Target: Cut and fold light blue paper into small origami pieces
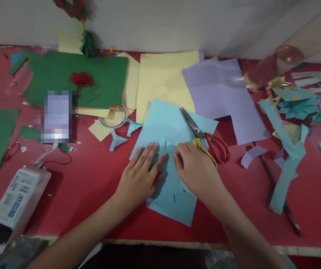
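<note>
"Blue folded paper [165, 144], where is it?"
"On the larger blue sheet [160, 117], which lies on the red worktop [87, 186]."
"What is the left hand [140, 170] doing?"
"Lying flat, fingers spread, index fingertip at the folded paper's lower edge."
"And the right hand [192, 164]?"
"Curled at the paper's right side; whether it pinches, I cannot tell. Scissors [193, 126] lie nearby."
</note>
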Available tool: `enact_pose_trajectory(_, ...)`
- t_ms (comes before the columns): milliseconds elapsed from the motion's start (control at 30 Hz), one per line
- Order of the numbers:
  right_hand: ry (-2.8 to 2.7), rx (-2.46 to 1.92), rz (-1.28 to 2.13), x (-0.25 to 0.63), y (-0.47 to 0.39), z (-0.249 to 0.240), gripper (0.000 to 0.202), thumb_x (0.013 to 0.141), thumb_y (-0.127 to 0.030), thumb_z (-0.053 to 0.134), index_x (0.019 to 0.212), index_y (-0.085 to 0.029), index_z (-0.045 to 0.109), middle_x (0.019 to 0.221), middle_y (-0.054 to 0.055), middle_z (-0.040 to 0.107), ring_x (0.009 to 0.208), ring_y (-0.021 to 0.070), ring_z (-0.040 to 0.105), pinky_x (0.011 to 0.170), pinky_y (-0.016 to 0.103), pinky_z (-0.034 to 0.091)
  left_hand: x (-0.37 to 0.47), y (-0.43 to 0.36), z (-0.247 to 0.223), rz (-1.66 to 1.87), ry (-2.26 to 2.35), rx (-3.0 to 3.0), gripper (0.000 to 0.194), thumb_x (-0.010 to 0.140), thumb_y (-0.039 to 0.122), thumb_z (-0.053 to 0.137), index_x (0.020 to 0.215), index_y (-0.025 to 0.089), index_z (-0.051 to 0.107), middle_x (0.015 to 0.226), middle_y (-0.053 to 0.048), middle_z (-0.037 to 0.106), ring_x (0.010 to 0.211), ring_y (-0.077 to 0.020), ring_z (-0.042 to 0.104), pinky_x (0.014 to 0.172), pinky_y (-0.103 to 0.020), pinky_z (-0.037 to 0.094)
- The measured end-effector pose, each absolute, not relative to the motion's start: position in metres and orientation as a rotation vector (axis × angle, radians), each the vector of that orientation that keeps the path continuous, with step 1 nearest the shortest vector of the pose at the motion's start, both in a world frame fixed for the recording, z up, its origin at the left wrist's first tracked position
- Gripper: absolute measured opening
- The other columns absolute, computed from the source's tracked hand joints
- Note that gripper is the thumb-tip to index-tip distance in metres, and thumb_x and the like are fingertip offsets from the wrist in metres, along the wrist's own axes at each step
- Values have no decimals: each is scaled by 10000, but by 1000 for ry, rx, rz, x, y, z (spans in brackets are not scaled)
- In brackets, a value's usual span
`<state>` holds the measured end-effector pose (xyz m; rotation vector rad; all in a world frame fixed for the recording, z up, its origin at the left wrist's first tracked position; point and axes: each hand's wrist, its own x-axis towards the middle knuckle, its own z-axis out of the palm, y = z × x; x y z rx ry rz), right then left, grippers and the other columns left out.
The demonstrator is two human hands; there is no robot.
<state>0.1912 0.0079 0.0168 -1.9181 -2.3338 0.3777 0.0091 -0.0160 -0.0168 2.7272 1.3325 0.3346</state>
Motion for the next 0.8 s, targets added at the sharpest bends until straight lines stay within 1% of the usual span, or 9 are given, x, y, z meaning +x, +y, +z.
enact_pose_trajectory(200,-2327,-1958,393,192,9,15,106,897,-159,514,793,-182,521,785,36,630,640,169,567,520,267,266,8,-16,-18,309,1326,2745,487,994,331,474,1459,186,451,1548,-190,365,1442,-305,352,1161,-509,343)
enact_pose_trajectory(433,-2235,-1937,465,194,8,12,69,886,-178,523,823,-193,499,797,38,643,673,179,599,535,263,312,8,-17,-19,319,1325,2752,478,994,324,471,1450,181,463,1549,-189,362,1436,-313,363,1165,-528,321)
enact_pose_trajectory(533,-2202,-1918,416,195,6,9,44,868,-160,503,852,-199,488,794,34,636,646,175,584,518,260,311,8,-17,-20,332,1326,2750,483,992,327,476,1452,182,459,1554,-187,352,1439,-315,357,1168,-532,313)
enact_pose_trajectory(633,-2176,-1942,358,198,4,7,77,856,-124,483,867,-200,483,785,30,619,645,178,578,497,261,304,8,-17,-20,327,1327,2748,489,994,335,474,1459,185,449,1559,-191,341,1446,-314,342,1167,-532,312)
enact_pose_trajectory(733,-2141,-1930,352,203,-1,10,94,872,-102,494,884,-196,503,816,32,625,684,183,606,517,272,369,8,-17,-20,306,1331,2738,488,993,334,476,1458,188,449,1561,-189,339,1451,-313,331,1168,-533,310)
enact_pose_trajectory(800,-2143,-1839,307,204,-7,12,79,919,-128,490,906,-186,543,869,53,648,749,195,635,591,297,455,8,-18,-20,312,1335,2734,487,990,334,481,1454,186,453,1558,-190,347,1448,-314,337,1166,-533,313)
